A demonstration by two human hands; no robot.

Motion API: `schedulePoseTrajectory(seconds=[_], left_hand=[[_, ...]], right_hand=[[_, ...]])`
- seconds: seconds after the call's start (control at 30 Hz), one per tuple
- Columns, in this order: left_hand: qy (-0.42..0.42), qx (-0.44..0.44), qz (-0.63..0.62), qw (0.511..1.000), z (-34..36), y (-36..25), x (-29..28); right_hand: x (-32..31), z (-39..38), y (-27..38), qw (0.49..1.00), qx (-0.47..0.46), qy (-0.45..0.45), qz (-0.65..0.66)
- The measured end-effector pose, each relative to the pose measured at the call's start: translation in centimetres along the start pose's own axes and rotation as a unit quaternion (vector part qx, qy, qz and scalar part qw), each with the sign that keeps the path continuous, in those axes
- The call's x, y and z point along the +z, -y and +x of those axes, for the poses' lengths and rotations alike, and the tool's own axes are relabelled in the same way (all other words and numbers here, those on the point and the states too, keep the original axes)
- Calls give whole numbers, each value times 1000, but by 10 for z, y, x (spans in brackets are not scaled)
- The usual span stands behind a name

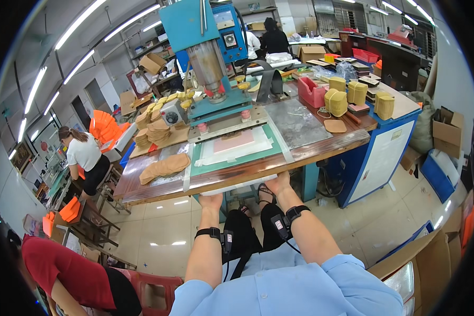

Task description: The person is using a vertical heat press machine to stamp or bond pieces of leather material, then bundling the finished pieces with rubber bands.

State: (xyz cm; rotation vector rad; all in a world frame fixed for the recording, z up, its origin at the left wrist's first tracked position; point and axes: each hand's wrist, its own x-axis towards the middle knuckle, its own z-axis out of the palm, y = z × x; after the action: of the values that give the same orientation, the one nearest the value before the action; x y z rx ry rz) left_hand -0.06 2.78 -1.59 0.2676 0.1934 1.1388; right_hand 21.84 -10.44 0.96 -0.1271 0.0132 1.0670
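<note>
Just below the table's front edge, a white flat thing (237,185) shows only as a narrow strip. My left hand (211,200) is at its left end and my right hand (278,183) at its right end, both palms turned up. The tabletop hides most of my fingers and the rest of what they hold. Above, on the table (321,149), lies a green mat (197,164) with white sheets (221,159) and a pinkish piece (238,141) on it. A teal press (216,108) stands over the mat's far side.
Tan flat pieces (163,167) lie left of the mat, with stacked ones (155,132) behind. Banded yellowish bundles (357,92) and a red bin (312,92) stand at the right. A blue cabinet (376,158) is below them. People (63,268) sit at the left and back.
</note>
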Motion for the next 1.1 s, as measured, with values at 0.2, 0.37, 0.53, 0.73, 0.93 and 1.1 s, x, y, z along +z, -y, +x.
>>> schedulePoseTrajectory(seconds=[0.2,0.37,0.53,0.73,0.93,1.1], left_hand=[[36,9,23,999,2,-2,-5],[26,6,17,1000,-1,-2,-2],[3,10,31,999,-6,-2,2],[4,-3,-18,1000,-4,0,2],[49,16,45,998,7,-4,-17],[31,4,6,999,2,-3,-9]], right_hand=[[-1,2,-1,1000,-2,-24,-3],[-1,2,-1,999,-2,-38,8],[2,-1,-1,1000,8,-23,-3],[2,-3,2,999,-4,-21,-34],[2,-2,-1,1000,1,-14,-26],[6,-6,1,999,3,-35,-16]])
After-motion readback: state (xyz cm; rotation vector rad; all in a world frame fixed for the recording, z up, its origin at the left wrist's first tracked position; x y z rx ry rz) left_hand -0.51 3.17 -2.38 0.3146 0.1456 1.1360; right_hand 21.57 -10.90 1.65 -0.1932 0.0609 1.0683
